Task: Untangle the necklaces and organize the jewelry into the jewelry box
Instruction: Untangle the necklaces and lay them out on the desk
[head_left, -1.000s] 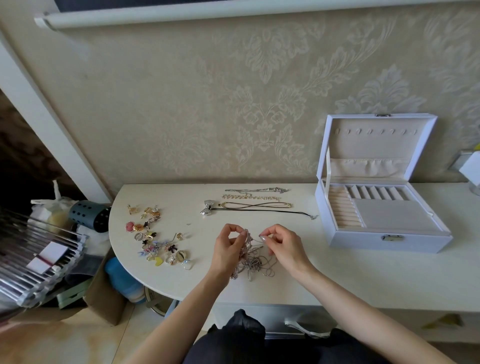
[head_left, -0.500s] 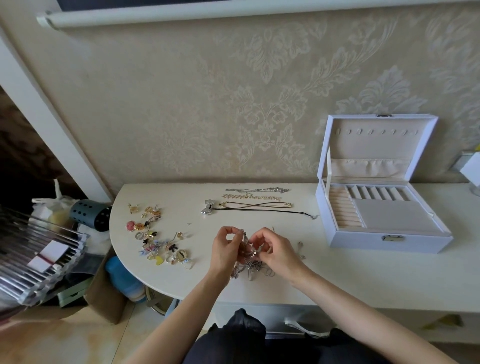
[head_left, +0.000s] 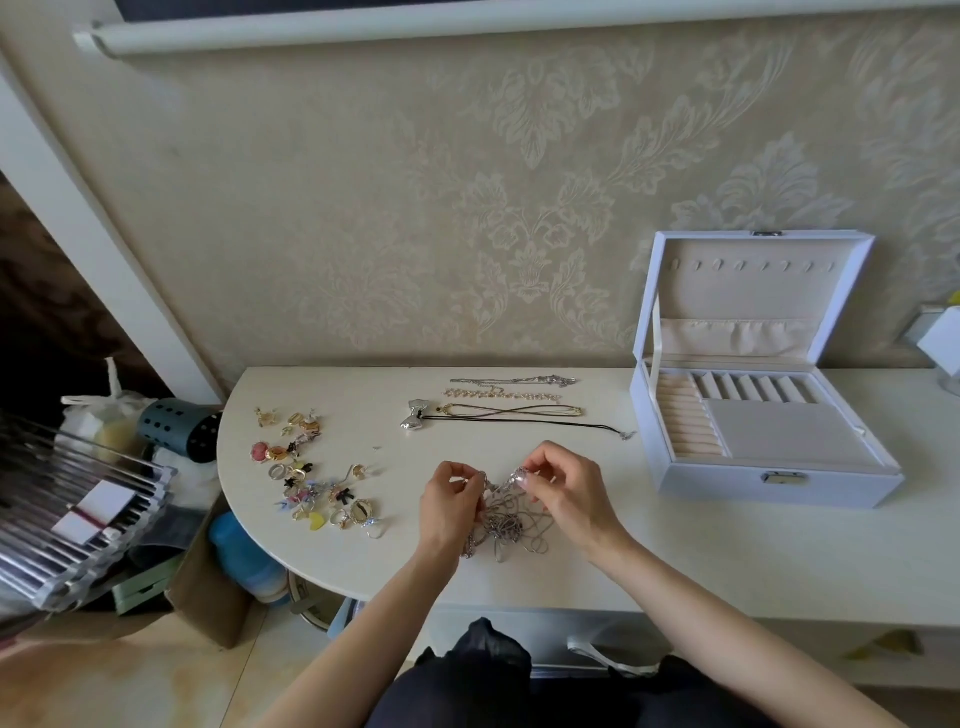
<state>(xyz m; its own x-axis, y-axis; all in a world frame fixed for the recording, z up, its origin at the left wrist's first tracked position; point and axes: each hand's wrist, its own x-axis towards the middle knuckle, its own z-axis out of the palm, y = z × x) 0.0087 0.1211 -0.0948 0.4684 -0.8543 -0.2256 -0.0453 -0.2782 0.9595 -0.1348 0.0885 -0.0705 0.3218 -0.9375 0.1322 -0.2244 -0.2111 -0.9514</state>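
Observation:
A tangle of silver necklace chains (head_left: 511, 525) lies on the white table (head_left: 675, 551) near its front edge. My left hand (head_left: 447, 506) pinches a strand at the tangle's left side. My right hand (head_left: 569, 491) pinches a small silver piece at the top right of the tangle, lifted a little off the table. Straightened necklaces (head_left: 511, 402) lie in rows behind, one with a silver bow pendant (head_left: 415, 415). The white jewelry box (head_left: 769, 441) stands open at the right, its beige compartments holding nothing that I can see.
A scatter of small earrings, rings and charms (head_left: 317, 478) covers the table's left part. Left of the table are a dark perforated holder (head_left: 179, 428), a clear rack (head_left: 67, 514), a cardboard box and a blue container (head_left: 239, 556) on the floor. A patterned wall stands behind.
My hands came together over the tangle, then drew apart again. My right hand now holds its strand higher and further right, pulling chain out of the knot.

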